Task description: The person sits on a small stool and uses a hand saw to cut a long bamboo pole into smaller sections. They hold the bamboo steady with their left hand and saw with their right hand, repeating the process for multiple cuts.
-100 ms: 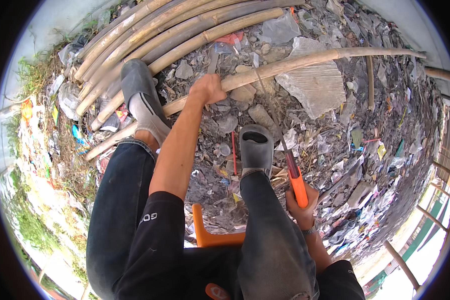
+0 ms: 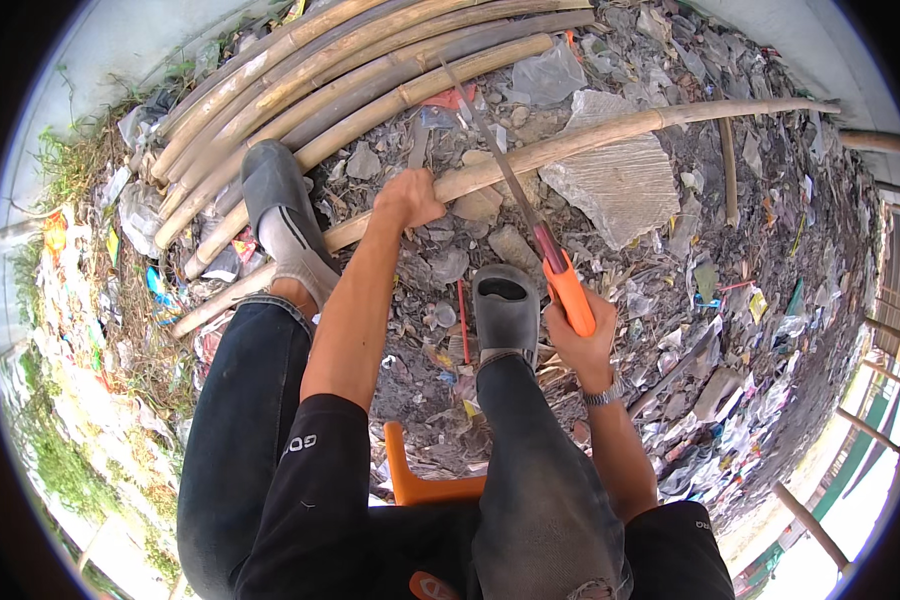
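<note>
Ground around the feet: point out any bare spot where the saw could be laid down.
No truly bare ground. The least cluttered patch is the flat grey slab just beyond the bamboo pole, right of the saw. Between the two shoes lie stones and scraps. The left hand grips the pole; the stacked bamboo fills the far left.

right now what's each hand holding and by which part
The right hand grips a handsaw by its orange handle; the left hand clasps the long bamboo pole partway along its length.
</note>
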`<state>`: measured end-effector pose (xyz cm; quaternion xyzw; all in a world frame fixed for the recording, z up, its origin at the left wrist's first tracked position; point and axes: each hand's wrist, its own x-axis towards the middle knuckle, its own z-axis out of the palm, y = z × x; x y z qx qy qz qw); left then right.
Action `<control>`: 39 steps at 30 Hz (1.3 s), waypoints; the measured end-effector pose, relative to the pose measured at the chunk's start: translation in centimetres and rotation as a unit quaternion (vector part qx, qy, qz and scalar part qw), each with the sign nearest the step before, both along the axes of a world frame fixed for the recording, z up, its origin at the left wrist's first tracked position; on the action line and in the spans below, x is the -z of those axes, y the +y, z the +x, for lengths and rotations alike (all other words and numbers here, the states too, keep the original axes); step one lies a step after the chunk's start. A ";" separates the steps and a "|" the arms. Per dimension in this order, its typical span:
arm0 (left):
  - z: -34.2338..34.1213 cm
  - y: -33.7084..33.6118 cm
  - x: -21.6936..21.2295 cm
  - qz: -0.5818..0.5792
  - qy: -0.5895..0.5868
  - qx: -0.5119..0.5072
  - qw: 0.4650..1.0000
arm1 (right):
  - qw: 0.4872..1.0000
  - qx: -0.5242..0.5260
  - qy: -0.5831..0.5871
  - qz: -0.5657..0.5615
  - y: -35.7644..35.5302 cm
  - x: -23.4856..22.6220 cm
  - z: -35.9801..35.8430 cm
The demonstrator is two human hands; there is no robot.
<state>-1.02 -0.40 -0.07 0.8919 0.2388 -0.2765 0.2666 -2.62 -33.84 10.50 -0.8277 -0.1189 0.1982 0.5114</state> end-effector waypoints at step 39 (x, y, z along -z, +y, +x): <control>1.8 -0.9 -0.7 0.023 -0.020 0.001 1.000 | 0.999 -0.036 -0.024 -0.008 -3.8 2.8 -1.1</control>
